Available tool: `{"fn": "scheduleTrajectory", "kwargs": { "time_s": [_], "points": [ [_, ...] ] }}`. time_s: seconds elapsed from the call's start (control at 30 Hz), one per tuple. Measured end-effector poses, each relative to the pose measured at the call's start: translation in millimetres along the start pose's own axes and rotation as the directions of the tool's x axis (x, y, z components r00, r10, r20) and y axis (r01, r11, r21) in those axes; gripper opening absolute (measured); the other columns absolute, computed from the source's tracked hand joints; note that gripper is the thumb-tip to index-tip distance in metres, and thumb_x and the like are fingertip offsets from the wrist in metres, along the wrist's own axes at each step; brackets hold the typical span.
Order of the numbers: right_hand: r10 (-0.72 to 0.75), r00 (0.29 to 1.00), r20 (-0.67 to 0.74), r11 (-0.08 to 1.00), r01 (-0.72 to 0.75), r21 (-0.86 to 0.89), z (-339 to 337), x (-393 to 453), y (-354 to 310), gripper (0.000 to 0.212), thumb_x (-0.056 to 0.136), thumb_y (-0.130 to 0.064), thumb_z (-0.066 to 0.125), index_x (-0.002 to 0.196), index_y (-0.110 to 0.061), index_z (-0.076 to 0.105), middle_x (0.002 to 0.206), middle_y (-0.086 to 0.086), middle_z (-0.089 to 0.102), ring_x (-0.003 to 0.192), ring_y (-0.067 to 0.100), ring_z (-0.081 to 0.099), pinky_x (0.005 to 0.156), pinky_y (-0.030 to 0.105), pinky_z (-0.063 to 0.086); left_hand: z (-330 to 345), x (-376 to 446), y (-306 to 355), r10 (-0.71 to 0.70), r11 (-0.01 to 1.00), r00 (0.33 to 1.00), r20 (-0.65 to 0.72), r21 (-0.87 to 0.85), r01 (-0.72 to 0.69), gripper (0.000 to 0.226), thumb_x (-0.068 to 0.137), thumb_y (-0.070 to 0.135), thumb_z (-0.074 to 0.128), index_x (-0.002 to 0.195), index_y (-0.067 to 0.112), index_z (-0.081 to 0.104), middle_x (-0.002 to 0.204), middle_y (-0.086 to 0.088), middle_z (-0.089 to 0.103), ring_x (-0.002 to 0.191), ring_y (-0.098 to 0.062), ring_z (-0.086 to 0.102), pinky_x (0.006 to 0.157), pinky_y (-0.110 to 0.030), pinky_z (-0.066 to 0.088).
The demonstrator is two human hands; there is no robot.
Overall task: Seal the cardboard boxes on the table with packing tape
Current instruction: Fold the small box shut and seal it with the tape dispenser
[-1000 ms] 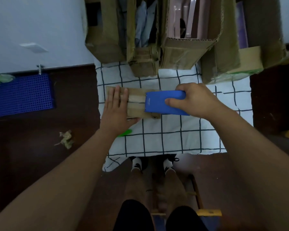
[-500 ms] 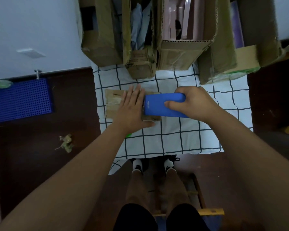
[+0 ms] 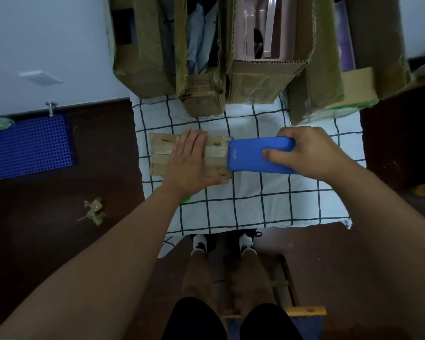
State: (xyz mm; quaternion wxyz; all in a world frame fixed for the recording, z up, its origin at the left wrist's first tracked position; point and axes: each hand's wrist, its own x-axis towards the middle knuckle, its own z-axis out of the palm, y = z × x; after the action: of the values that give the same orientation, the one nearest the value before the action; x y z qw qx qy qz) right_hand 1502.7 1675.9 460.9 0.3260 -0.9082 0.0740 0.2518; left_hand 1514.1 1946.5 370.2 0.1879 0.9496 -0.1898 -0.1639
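Note:
A small flat cardboard box (image 3: 161, 150) lies on the left part of the table (image 3: 255, 204), which wears a white cloth with a dark grid. A pale strip of tape (image 3: 216, 151) runs along its top. My left hand (image 3: 189, 163) lies flat on the box, fingers together, pressing down. My right hand (image 3: 312, 153) grips a blue tape dispenser (image 3: 253, 155) whose left end sits at the box's right end. The box's middle is hidden under my left hand.
Several tall open cardboard boxes (image 3: 258, 87) stand along the table's far edge. A blue perforated mat (image 3: 27, 148) and a crumpled scrap (image 3: 93, 211) lie on the dark floor to the left. My legs and a wooden stool (image 3: 292, 310) are below.
The dispenser has slid right, off the box top to its right end, baring more tape. My left hand moved right along the box from its left part to its middle.

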Motion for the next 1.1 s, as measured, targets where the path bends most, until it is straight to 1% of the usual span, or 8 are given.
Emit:
{"fn": "scheduleTrajectory", "kwargs": {
  "time_s": [0.07, 0.2, 0.33, 0.43, 0.5, 0.6, 0.83, 1.1],
  "points": [
    [0.0, 1.0, -0.001, 1.0, 0.0, -0.01, -3.1, -3.9, 5.7, 0.029, 0.081, -0.052, 0.069, 0.07, -0.027, 0.058, 0.065, -0.005, 0.057, 0.063, 0.006, 0.054, 0.052, 0.028, 0.036, -0.3, -0.6, 0.4, 0.003, 1.0, 1.0, 0.003, 0.011, -0.003, 0.122, 0.059, 0.08, 0.064, 0.148, 0.003, 0.03, 0.152, -0.013, 0.032, 0.148, -0.031, 0.014, 0.12, -0.053, 0.013],
    [-0.004, 1.0, -0.014, 1.0, 0.004, -0.016, 6.8, -5.1, 5.4, 0.033, 0.081, -0.052, 0.068, 0.071, -0.022, 0.057, 0.062, -0.003, 0.054, 0.062, 0.011, 0.054, 0.054, 0.03, 0.04, -4.2, 0.3, 5.1, -0.006, 0.999, 1.0, 0.02, 0.044, 0.006, 0.122, 0.06, 0.078, 0.064, 0.149, 0.003, 0.028, 0.154, -0.014, 0.03, 0.148, -0.032, 0.013, 0.121, -0.052, 0.012],
    [-0.01, 0.998, -0.055, 1.0, 0.011, 0.004, 14.1, -4.3, 5.0, 0.035, 0.081, -0.048, 0.069, 0.074, -0.016, 0.059, 0.062, 0.001, 0.054, 0.061, 0.016, 0.053, 0.054, 0.033, 0.043, -4.1, -0.3, 20.3, -0.021, 0.992, 1.0, 0.017, 0.127, 0.019, 0.115, 0.069, 0.062, 0.075, 0.15, -0.001, 0.024, 0.155, -0.021, 0.025, 0.147, -0.038, 0.011, 0.121, -0.048, 0.002],
    [-0.02, 0.998, -0.058, 0.999, 0.022, 0.023, 15.2, -4.7, 5.4, 0.034, 0.082, -0.046, 0.07, 0.073, -0.015, 0.058, 0.061, 0.001, 0.052, 0.059, 0.016, 0.052, 0.052, 0.031, 0.038, 2.8, -2.0, 36.4, 0.1, 0.988, 0.994, 0.038, 0.116, -0.104, 0.109, 0.072, 0.049, 0.076, 0.152, 0.0, 0.02, 0.159, -0.021, 0.018, 0.148, -0.038, 0.007, 0.121, -0.044, -0.004],
    [-0.023, 0.998, -0.051, 0.999, 0.024, 0.028, 14.4, -3.7, 4.5, 0.031, 0.082, -0.045, 0.07, 0.072, -0.018, 0.058, 0.061, -0.001, 0.053, 0.059, 0.014, 0.052, 0.05, 0.03, 0.037, 7.0, 0.4, 43.7, 0.117, 0.989, 0.991, 0.07, 0.085, -0.123, 0.113, 0.074, 0.055, 0.074, 0.153, 0.001, 0.014, 0.161, -0.018, 0.012, 0.15, -0.034, 0.003, 0.121, -0.042, -0.007],
    [-0.029, 0.998, -0.047, 0.999, 0.03, 0.024, 12.8, -0.8, 4.5, 0.029, 0.081, -0.045, 0.07, 0.074, -0.019, 0.06, 0.064, 0.0, 0.056, 0.062, 0.014, 0.054, 0.053, 0.029, 0.04, 9.6, 4.9, 43.9, 0.066, 0.997, 0.996, 0.065, 0.047, -0.069, 0.107, 0.078, 0.059, 0.07, 0.152, 0.0, 0.019, 0.16, -0.017, 0.018, 0.15, -0.033, 0.007, 0.121, -0.044, 0.0],
    [0.015, 1.0, 0.009, 0.997, -0.016, 0.077, 3.1, -2.9, 21.0, 0.032, 0.08, -0.052, 0.069, 0.081, -0.02, 0.064, 0.073, 0.003, 0.063, 0.069, 0.021, 0.061, 0.06, 0.037, 0.05, 12.2, 5.2, 38.1, 0.095, 0.993, 0.994, 0.045, 0.061, -0.098, 0.091, 0.083, 0.046, 0.07, 0.149, -0.002, 0.029, 0.153, -0.02, 0.032, 0.147, -0.036, 0.019, 0.122, -0.045, 0.011],
    [0.018, 1.0, 0.025, 0.999, -0.019, 0.045, -6.6, -4.0, 32.6, 0.034, 0.081, -0.051, 0.069, 0.08, -0.017, 0.064, 0.071, 0.006, 0.062, 0.066, 0.019, 0.059, 0.056, 0.032, 0.043, 11.7, 5.0, 38.1, 0.089, 0.992, 0.994, 0.059, 0.082, -0.094, 0.09, 0.084, 0.044, 0.07, 0.148, -0.004, 0.029, 0.152, -0.021, 0.032, 0.146, -0.038, 0.021, 0.12, -0.049, 0.016]
  ]
}}
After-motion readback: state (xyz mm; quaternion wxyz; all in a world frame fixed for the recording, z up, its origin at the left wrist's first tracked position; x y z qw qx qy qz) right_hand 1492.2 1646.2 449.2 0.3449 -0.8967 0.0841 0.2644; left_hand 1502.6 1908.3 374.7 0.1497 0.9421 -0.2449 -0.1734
